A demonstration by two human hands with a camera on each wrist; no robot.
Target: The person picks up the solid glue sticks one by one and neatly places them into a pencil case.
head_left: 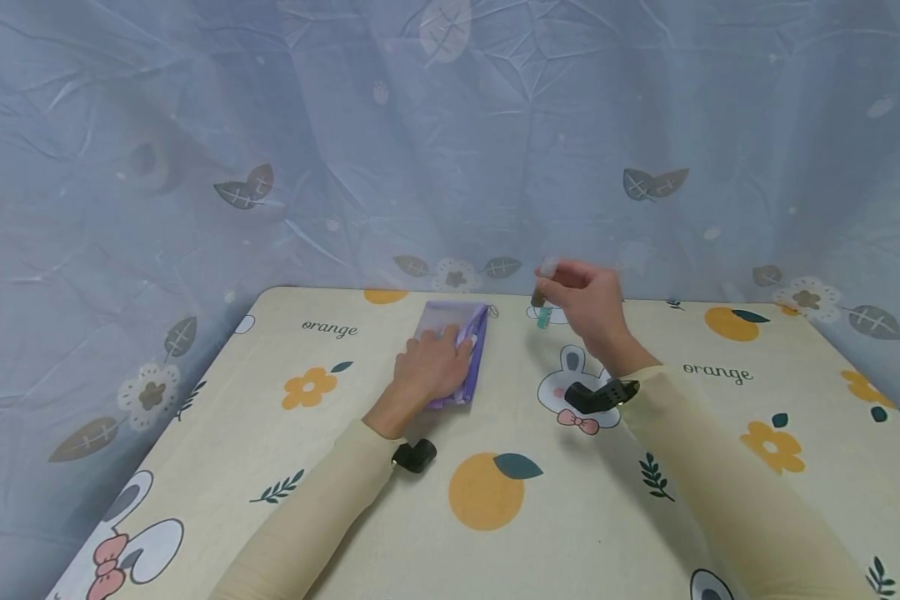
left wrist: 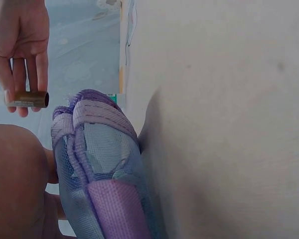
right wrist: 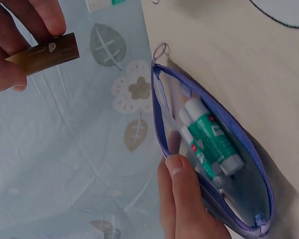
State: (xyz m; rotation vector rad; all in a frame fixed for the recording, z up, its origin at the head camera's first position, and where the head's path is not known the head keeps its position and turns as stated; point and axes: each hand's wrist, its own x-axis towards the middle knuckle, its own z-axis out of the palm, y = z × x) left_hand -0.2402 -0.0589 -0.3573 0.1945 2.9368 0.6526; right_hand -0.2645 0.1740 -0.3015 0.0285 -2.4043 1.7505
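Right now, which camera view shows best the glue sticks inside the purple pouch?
The right wrist view: it looks into the open purple pouch at the glue sticks. The head view shows the pouch under the left hand; the left wrist view shows only mesh.

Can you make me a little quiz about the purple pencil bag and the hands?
1. True or false: the purple mesh pouch is zipped closed.
2. Which hand holds the brown tube? A) the left hand B) the right hand C) neither
3. Fill in: the things with green and white labels inside the pouch are ____.

Key
1. False. Its mouth gapes open, with the left hand's fingers at the edge.
2. B. The right hand pinches the tube above the table, off to the side of the pouch.
3. Glue sticks, at least two lying side by side.
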